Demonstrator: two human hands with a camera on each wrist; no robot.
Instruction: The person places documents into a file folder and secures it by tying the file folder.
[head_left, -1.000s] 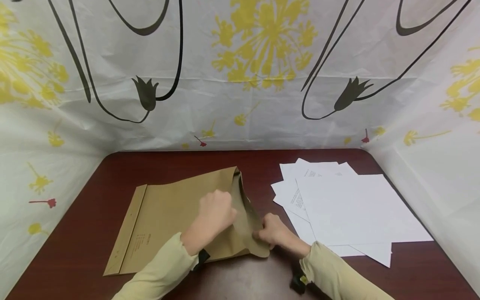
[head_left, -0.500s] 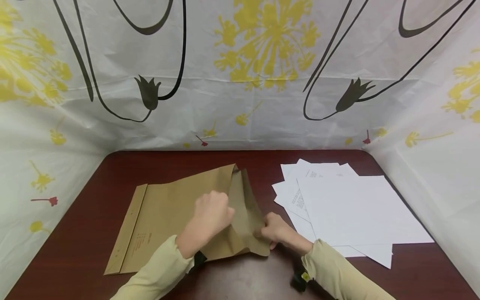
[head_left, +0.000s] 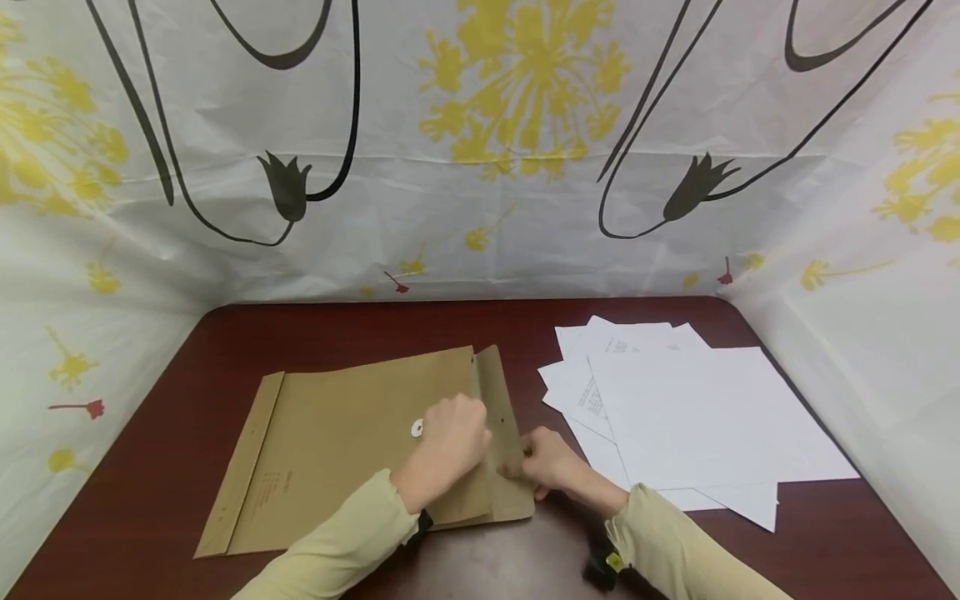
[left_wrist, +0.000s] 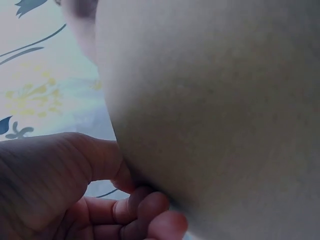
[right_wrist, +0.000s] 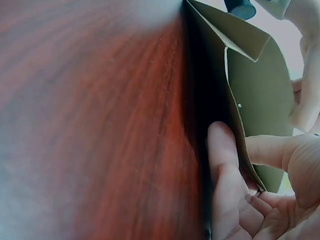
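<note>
A brown kraft-paper document envelope lies across the table, left of centre, its mouth toward the right. My left hand pinches the front panel near that mouth; in the left wrist view the thumb and curled fingers meet at the panel's edge. Beside this hand a white round disc shows on the panel. My right hand grips the flap at the right end. In the right wrist view the flap's edge runs between thumb and fingers, and the panel stands lifted from the flap.
Several overlapping white sheets, some printed, lie fanned out on the right of the dark red table. A white patterned sheet hangs behind the table and along both sides.
My left hand has moved slightly right. The envelope's mouth, bulging and folded earlier, now looks flatter and straighter, and the white disc has come into sight. My right hand keeps its hold on the flap.
</note>
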